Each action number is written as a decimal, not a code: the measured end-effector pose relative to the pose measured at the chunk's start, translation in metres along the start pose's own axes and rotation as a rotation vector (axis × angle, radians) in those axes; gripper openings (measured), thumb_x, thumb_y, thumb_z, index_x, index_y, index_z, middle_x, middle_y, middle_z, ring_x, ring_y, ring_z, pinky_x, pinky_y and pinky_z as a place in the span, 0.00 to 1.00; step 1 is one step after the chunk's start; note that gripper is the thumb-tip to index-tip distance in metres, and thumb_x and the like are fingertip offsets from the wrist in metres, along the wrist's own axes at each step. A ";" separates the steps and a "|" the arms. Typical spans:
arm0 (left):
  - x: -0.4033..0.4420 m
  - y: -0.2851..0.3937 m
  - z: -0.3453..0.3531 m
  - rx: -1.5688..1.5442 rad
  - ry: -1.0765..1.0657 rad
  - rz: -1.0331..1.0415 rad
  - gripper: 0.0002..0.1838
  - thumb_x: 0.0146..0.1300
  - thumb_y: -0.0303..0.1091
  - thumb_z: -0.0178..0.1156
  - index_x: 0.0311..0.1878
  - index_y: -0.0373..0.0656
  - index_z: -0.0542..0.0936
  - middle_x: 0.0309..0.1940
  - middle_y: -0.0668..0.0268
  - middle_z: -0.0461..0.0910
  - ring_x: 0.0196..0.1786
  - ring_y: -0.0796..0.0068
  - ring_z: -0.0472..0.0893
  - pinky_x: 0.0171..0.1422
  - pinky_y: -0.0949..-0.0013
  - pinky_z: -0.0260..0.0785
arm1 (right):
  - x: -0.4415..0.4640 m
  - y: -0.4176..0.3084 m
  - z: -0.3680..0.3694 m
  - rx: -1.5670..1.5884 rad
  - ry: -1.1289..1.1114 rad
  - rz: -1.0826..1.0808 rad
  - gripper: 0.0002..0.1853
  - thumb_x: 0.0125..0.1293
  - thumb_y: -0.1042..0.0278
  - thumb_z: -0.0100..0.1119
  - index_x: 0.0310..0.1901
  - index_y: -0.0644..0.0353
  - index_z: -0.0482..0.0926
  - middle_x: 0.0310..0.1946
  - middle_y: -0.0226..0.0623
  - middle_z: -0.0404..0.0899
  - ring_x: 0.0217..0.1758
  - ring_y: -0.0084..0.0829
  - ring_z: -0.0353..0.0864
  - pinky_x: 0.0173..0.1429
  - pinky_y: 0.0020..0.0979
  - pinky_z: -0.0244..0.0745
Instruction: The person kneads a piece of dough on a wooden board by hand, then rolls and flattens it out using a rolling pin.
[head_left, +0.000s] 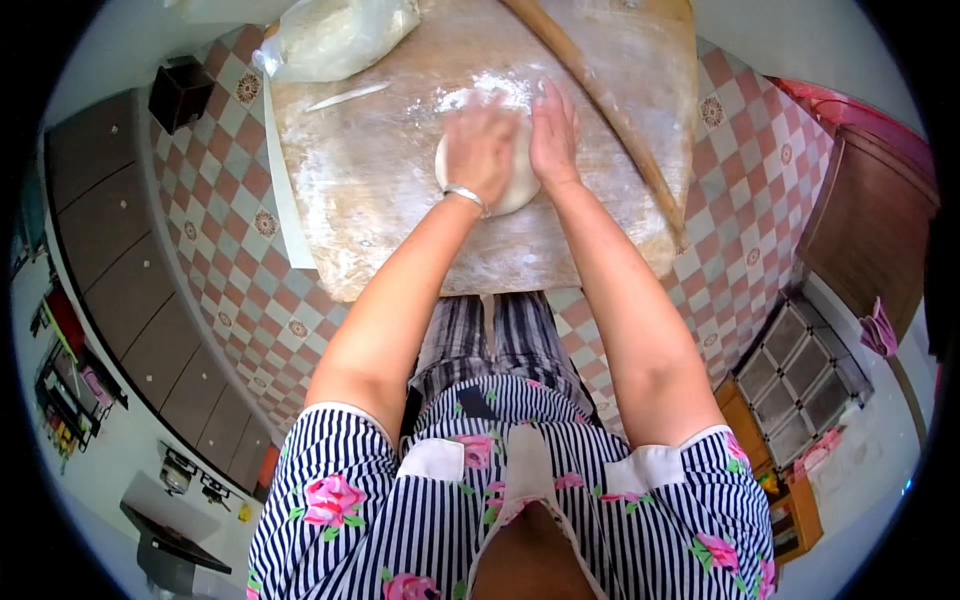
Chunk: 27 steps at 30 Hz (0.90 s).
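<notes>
The left hand (480, 150), blurred in the view and circled by a silver-coloured bracelet (464, 195), is spread open and pressed over the round of dough (516, 195). The right hand (553, 132) is held open against the dough's right edge, with nothing gripped. The dough is placed on a wooden board (370, 190), between loose white flour (492, 88) and the board's near edge, left of a rolling pin (612, 105)

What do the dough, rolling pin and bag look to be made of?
Dough: probably flour, given the white powder near it; matte, pale, smooth.
Rolling pin: likely wood, smooth, going by its brown tone.
Bag: apparently thin plastic, glossy, crinkled and translucent.
</notes>
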<state>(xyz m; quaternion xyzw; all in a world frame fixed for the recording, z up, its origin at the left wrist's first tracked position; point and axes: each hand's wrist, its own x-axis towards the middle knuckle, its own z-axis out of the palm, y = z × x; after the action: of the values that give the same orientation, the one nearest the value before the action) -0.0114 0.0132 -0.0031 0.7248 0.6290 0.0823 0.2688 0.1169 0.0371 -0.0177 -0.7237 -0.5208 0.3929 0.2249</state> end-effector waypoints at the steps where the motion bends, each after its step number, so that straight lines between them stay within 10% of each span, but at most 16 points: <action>1: 0.001 -0.006 -0.004 0.062 0.108 -0.072 0.31 0.67 0.41 0.53 0.74 0.47 0.65 0.76 0.54 0.59 0.80 0.48 0.50 0.80 0.40 0.39 | 0.000 -0.004 0.001 -0.163 0.050 0.059 0.32 0.73 0.50 0.47 0.72 0.59 0.61 0.76 0.53 0.52 0.79 0.54 0.48 0.79 0.54 0.40; 4: 0.020 -0.014 0.011 -0.019 0.257 -0.428 0.30 0.70 0.43 0.51 0.74 0.48 0.66 0.76 0.55 0.58 0.80 0.48 0.52 0.79 0.39 0.40 | 0.003 -0.008 0.032 -0.340 0.169 0.073 0.34 0.71 0.50 0.50 0.73 0.58 0.60 0.77 0.53 0.50 0.79 0.52 0.47 0.79 0.57 0.39; 27: 0.037 -0.025 0.032 0.139 0.165 -0.512 0.33 0.69 0.47 0.50 0.77 0.52 0.61 0.80 0.55 0.49 0.81 0.48 0.47 0.80 0.41 0.38 | 0.020 -0.015 0.049 -0.568 0.277 0.033 0.35 0.64 0.56 0.54 0.73 0.54 0.63 0.76 0.50 0.54 0.78 0.52 0.51 0.77 0.58 0.41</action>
<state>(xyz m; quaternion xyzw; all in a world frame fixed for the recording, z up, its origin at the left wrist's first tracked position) -0.0113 0.0410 -0.0501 0.5497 0.8156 0.0270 0.1785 0.0713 0.0570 -0.0421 -0.8126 -0.5622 0.1330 0.0764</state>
